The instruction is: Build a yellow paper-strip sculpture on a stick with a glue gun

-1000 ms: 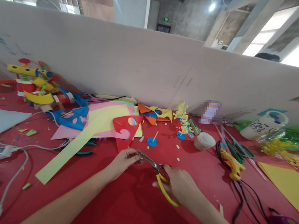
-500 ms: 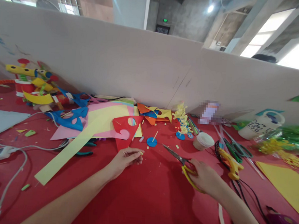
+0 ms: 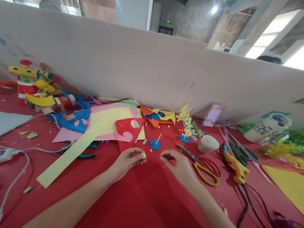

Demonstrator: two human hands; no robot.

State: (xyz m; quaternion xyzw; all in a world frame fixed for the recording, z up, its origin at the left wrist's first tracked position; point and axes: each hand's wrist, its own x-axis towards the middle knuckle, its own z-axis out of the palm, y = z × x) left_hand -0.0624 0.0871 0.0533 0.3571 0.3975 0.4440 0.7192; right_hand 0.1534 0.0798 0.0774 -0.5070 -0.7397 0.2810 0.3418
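My left hand point(image 3: 129, 162) is closed in a pinch on a small pale yellow piece point(image 3: 144, 155), low over the red table. Facing it from the right, my right hand point(image 3: 175, 165) has thumb and fingers apart, slightly blurred, and nothing shows between them. The scissors point(image 3: 204, 169), with one yellow and one red handle loop, lie on the table just right of that hand. Beyond both hands a blue disc point(image 3: 155, 144) lies flat with a thin pale stick point(image 3: 159, 139) standing on it. Red cut paper point(image 3: 130, 128) is behind my left hand.
A paper cup point(image 3: 208, 144) and a yellow glue gun point(image 3: 235, 167) with its cord are on the right. Pastel sheets point(image 3: 104, 121) and a long pale strip point(image 3: 62, 161) lie left. A white cable point(image 3: 26, 174) and toy figures point(image 3: 26, 88) are farther left.
My right hand has let go of the scissors, now lying on the table, and has moved left towards my left hand. My left hand has barely moved and keeps its pinch.
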